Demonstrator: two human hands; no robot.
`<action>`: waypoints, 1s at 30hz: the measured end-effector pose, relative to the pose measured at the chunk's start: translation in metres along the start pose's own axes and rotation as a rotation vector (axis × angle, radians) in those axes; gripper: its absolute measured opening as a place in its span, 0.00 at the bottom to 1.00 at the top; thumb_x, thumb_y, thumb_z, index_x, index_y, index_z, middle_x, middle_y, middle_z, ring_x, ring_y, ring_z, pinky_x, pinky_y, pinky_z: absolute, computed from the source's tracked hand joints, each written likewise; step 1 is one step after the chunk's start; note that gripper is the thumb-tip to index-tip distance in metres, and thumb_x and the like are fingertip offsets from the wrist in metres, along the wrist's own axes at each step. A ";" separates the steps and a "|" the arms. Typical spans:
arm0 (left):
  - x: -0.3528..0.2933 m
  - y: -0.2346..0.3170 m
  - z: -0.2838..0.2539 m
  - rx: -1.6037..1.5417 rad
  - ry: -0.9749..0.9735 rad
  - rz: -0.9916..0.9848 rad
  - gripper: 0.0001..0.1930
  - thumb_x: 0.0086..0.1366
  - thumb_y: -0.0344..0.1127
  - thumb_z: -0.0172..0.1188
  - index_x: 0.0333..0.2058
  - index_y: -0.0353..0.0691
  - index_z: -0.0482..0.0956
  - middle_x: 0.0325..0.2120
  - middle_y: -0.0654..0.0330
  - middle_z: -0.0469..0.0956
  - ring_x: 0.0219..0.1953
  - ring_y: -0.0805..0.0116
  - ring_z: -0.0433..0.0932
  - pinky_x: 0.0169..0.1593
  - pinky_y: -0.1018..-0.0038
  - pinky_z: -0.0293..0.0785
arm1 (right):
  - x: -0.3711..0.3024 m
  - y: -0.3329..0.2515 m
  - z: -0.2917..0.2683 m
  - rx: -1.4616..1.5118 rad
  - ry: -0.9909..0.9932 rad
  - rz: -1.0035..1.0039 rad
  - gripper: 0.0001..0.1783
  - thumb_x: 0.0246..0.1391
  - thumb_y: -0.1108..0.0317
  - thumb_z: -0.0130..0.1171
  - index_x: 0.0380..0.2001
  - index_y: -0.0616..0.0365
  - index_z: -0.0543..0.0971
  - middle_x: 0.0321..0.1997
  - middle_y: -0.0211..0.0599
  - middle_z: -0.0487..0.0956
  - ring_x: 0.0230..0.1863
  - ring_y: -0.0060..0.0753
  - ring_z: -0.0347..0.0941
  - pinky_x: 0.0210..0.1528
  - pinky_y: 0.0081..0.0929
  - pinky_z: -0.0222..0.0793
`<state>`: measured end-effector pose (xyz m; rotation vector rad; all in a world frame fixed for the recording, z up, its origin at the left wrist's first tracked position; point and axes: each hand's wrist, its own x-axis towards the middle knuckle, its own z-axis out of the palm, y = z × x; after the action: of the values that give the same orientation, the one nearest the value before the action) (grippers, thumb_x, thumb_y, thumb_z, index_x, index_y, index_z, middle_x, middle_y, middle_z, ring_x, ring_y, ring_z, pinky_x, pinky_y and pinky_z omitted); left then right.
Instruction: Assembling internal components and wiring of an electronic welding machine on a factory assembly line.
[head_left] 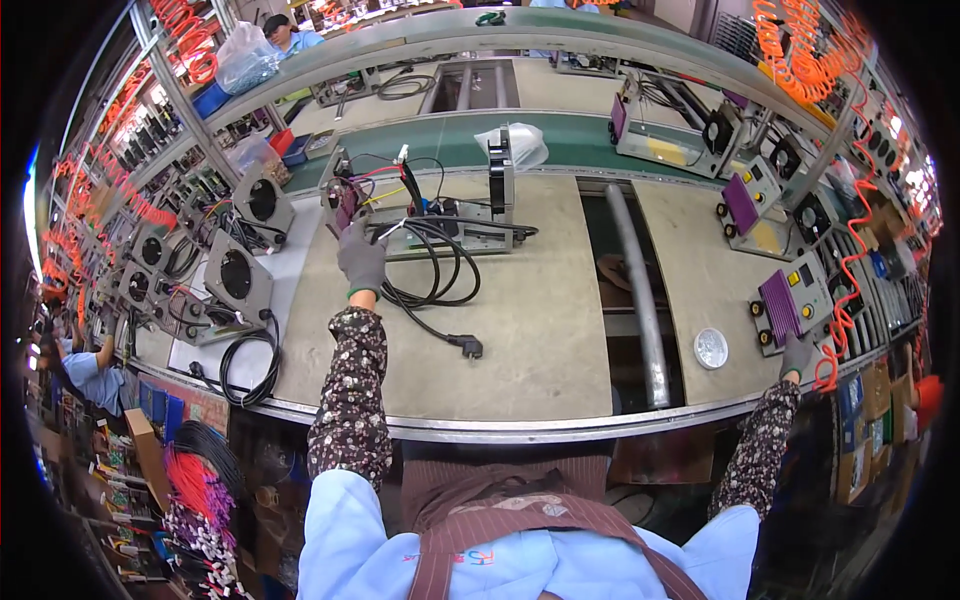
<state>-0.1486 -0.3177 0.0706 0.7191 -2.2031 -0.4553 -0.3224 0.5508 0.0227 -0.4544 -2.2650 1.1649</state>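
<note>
On the near bench (520, 350), one open chassis (478, 243) is seen in the middle, two purple-fronted units (797, 292) at right and one round dish (711, 348)

Close by me, a light blue shirt (340, 530) with a small, bright marking (480, 556) shows beneath a brown pinstriped apron (500, 482) with broad straps (433, 563). The dark sleeves (350, 400) carry a pale floral print. Left hand (362, 264) and right hand (797, 356) wear grey gloves, the left one edged green.
</note>
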 end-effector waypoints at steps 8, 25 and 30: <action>-0.150 0.041 0.003 0.046 -0.213 0.050 0.45 0.48 0.51 0.69 0.61 0.41 0.60 0.61 0.40 0.57 0.63 0.42 0.57 0.62 0.51 0.56 | -0.012 -0.020 0.002 -0.136 -0.047 -0.033 0.38 0.49 0.67 0.62 0.60 0.75 0.61 0.59 0.55 0.70 0.60 0.44 0.67 0.62 0.31 0.58; -0.195 0.052 -0.023 0.130 -0.598 -0.008 0.47 0.45 0.56 0.68 0.60 0.34 0.64 0.65 0.37 0.51 0.67 0.37 0.47 0.68 0.49 0.41 | -0.065 -0.106 0.014 -0.095 -0.178 0.069 0.22 0.44 0.67 0.67 0.43 0.68 0.79 0.37 0.43 0.83 0.36 0.29 0.79 0.42 0.28 0.72; -0.191 0.059 -0.013 0.136 -0.588 0.053 0.44 0.47 0.55 0.67 0.59 0.35 0.66 0.64 0.35 0.53 0.66 0.37 0.49 0.66 0.52 0.48 | -0.047 -0.036 0.008 0.150 -0.228 0.023 0.30 0.44 0.65 0.67 0.51 0.67 0.74 0.44 0.46 0.81 0.42 0.34 0.78 0.47 0.28 0.71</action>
<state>-0.0538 -0.1543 0.0041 0.6510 -2.8188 -0.5450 -0.2919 0.5005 0.0340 -0.3028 -2.3437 1.4512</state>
